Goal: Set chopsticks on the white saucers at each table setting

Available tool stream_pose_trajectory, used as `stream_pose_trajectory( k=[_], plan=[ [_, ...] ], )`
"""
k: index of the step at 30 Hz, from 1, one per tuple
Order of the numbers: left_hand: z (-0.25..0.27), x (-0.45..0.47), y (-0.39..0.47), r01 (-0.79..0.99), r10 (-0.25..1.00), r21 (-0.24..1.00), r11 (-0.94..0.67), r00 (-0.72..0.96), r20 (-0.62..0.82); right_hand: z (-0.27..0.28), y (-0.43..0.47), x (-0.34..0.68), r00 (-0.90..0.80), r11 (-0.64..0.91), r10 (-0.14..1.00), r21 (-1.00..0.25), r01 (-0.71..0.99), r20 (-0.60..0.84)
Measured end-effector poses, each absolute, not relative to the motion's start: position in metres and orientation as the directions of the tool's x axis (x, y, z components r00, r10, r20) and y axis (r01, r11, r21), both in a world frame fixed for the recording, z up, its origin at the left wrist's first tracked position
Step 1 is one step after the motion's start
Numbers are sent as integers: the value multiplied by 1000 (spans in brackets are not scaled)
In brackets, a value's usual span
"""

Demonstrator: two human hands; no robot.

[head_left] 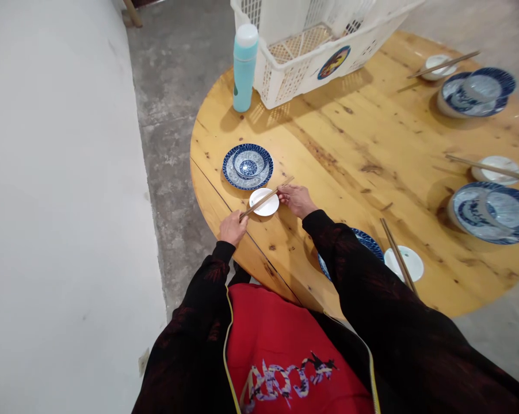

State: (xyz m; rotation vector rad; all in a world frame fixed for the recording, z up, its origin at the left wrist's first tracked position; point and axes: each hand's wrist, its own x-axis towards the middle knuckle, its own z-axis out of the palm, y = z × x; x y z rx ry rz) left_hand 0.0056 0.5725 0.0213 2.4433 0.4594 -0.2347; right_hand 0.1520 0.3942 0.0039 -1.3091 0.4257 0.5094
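Between my two hands a pair of wooden chopsticks (264,200) lies slantwise over a small white dish (259,211). My left hand (233,227) grips their near end at the table's edge. My right hand (297,200) has its fingers closed around the sticks toward the far end, just right of the dish. Right behind the dish sits a blue-and-white plate (230,179) with a small patterned bowl (248,167) on it. Whether the chopsticks rest on the dish or hover just above it, I cannot tell.
On the round wooden table (311,149) stand a turquoise bottle (243,75) and a white plastic basket (281,83) at the back. More place settings with chopsticks (395,247), white dishes (410,265) and stacked bowls (466,221) lie to the right. A white wall (65,172) rises at left.
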Motion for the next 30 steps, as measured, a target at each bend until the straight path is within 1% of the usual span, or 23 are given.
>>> stream_pose_trajectory(
  k=[5, 8, 10, 13, 16, 18, 20, 22, 25, 27, 28, 30],
  plan=[
    [24, 5, 572, 395, 278, 566, -723, 917, -284, 7, 394, 149, 825, 168, 107, -807, -566, -555],
    [23, 1, 575, 392, 308, 583, -712, 920, -242, 13, 391, 145, 832, 163, 97, -816, -554, -546],
    [24, -5, 580, 370, 336, 588, -719, 926, -173, 21, 387, 142, 842, 155, 70, -828, -539, -534],
    [31, -18, 587, 306, 368, 601, -738, 930, -22, 43, 379, 133, 875, 133, 18, -866, -482, -484],
    [41, -28, 588, 197, 360, 640, -742, 923, 133, 72, 368, 115, 913, 156, 41, -900, -406, -405],
    [47, -30, 583, 108, 316, 679, -726, 930, 190, 94, 362, 98, 930, 191, 64, -910, -367, -361],
    [50, -30, 572, 24, 245, 716, -697, 947, 207, 118, 356, 79, 944, 215, 87, -919, -330, -319],
    [51, -31, 556, -42, 156, 744, -667, 968, 195, 147, 351, 58, 949, 219, 134, -926, -308, -284],
    [48, -38, 531, -99, 18, 775, -624, 990, 142, 192, 336, 25, 955, 221, 179, -937, -272, -235],
    [44, -47, 517, -123, -69, 793, -597, 992, 102, 214, 318, 3, 958, 190, 218, -954, -230, -187],
    [42, -52, 511, -133, -105, 800, -586, 991, 88, 220, 307, -7, 961, 162, 221, -965, -206, -168],
    [37, -65, 503, -143, -152, 805, -576, 986, 66, 218, 284, -23, 966, 161, 135, -957, -240, -220]
  ],
)
